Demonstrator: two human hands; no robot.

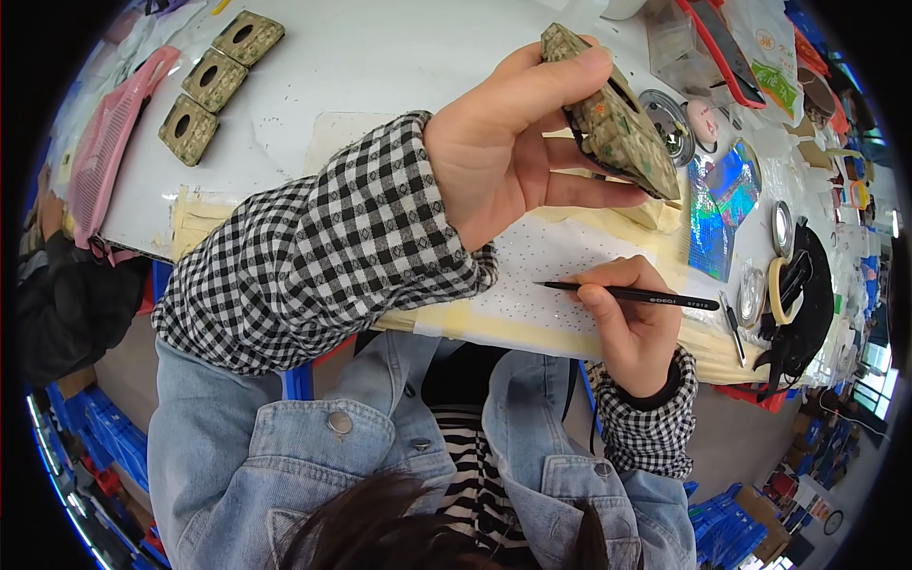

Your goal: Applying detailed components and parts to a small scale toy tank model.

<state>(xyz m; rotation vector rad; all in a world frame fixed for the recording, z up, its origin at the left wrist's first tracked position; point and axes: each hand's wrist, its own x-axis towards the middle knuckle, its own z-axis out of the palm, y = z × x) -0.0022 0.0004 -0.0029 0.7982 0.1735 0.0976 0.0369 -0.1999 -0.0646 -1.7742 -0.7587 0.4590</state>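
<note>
Left hand (494,157) fingers clamp the patterned case (617,119); right hand (632,323) pinches the black pen (627,294). Keep your case steady, tip light.

Bare worktable (380,66) lies open mid-top; three patterned blocks (217,81) crowd the left corner, tape rolls (781,285) and tins (668,123) the right edge.

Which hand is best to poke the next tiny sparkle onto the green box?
Probably the right hand: it holds the thin black stick with its tip on the dotted sheet. The left hand is busy gripping the green box.
</note>
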